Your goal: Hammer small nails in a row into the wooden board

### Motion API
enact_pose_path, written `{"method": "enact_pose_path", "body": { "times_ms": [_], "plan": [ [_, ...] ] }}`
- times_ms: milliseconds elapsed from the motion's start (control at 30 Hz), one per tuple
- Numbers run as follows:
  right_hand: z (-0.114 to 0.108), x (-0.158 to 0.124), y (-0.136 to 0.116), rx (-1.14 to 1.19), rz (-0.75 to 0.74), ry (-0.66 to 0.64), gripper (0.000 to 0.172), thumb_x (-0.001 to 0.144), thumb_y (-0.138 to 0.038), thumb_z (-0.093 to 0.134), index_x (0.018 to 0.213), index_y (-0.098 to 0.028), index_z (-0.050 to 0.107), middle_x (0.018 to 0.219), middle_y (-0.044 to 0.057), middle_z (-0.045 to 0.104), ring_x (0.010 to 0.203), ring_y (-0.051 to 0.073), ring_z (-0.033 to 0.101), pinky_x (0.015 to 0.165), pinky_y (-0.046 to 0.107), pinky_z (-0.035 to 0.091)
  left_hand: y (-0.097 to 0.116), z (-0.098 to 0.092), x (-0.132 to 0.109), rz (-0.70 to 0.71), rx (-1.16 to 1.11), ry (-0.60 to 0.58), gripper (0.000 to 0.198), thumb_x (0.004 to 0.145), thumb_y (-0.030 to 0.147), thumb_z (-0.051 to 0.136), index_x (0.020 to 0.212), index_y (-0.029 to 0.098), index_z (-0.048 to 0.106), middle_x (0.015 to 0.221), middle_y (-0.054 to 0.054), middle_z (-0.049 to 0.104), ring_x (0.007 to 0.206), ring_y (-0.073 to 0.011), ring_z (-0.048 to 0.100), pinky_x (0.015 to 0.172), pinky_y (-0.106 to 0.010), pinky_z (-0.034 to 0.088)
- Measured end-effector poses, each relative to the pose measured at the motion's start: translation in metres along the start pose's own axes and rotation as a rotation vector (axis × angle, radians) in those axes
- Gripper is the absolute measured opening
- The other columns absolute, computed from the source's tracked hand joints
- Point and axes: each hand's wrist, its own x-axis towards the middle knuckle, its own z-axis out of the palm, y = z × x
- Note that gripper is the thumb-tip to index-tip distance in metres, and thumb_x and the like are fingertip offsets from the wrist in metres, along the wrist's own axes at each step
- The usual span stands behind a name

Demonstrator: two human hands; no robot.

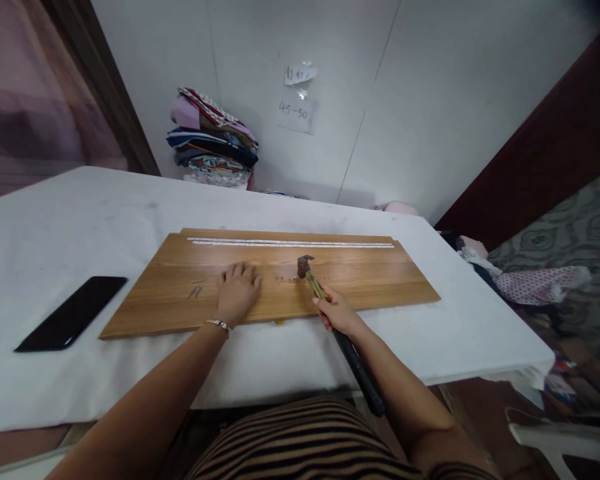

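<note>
My right hand (337,310) is wrapped round the handle of a claw hammer (304,267), well up the shaft, with the black grip trailing toward me. The hammer's rusty head is over the middle of a wooden board (375,273), by a row of small nails or nail holes too tiny to tell apart. My left hand (237,287) lies flat on the board with its fingers spread, holding nothing. A few loose nails (195,291) rest on the wood left of that hand. Two white marked strips (290,243) run along the board's far side.
A black phone-like slab (73,313) lies left of the board on the white-covered table (145,380). Folded clothes (213,137) are stacked at the back against the wall. Paper notes (296,113) hang on that wall. A white plastic chair (570,440) stands at lower right.
</note>
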Motion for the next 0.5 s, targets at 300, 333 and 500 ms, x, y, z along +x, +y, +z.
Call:
{"method": "enact_pose_path", "body": {
  "times_ms": [300, 333, 500],
  "plan": [
    [-0.0018, -0.0007, -0.0027, 0.008, -0.012, 0.014, 0.085, 0.094, -0.036, 0.074, 0.172, -0.020, 0.043, 0.054, -0.013, 0.046, 0.039, 0.009, 0.039, 0.039, 0.019, 0.034, 0.0020, 0.0009, 0.0002, -0.003, -0.020, 0.016, 0.049, 0.106, 0.037, 0.039, 0.133, 0.016, 0.074, 0.154, -0.022, 0.065, 0.148, -0.0380, 0.053, 0.121, -0.058, 0.041],
    [-0.0017, -0.0003, -0.0024, 0.004, -0.004, 0.011, 0.086, 0.094, -0.035, 0.074, 0.173, -0.020, 0.043, 0.055, -0.013, 0.047, 0.039, 0.009, 0.039, 0.039, 0.019, 0.033, 0.0020, 0.0008, 0.0002, -0.007, -0.022, 0.015, 0.049, 0.106, 0.037, 0.039, 0.134, 0.016, 0.074, 0.155, -0.022, 0.065, 0.148, -0.0380, 0.053, 0.122, -0.058, 0.040],
    [-0.0022, 0.0010, -0.0007, 0.002, -0.001, 0.012, 0.089, 0.094, -0.034, 0.069, 0.176, -0.019, 0.036, 0.055, -0.013, 0.047, 0.039, 0.010, 0.039, 0.038, 0.019, 0.034, 0.0011, 0.0001, 0.0008, 0.001, -0.017, -0.009, 0.051, 0.106, 0.038, 0.038, 0.137, 0.015, 0.072, 0.156, -0.023, 0.064, 0.149, -0.0389, 0.051, 0.122, -0.058, 0.039]
  ]
}}
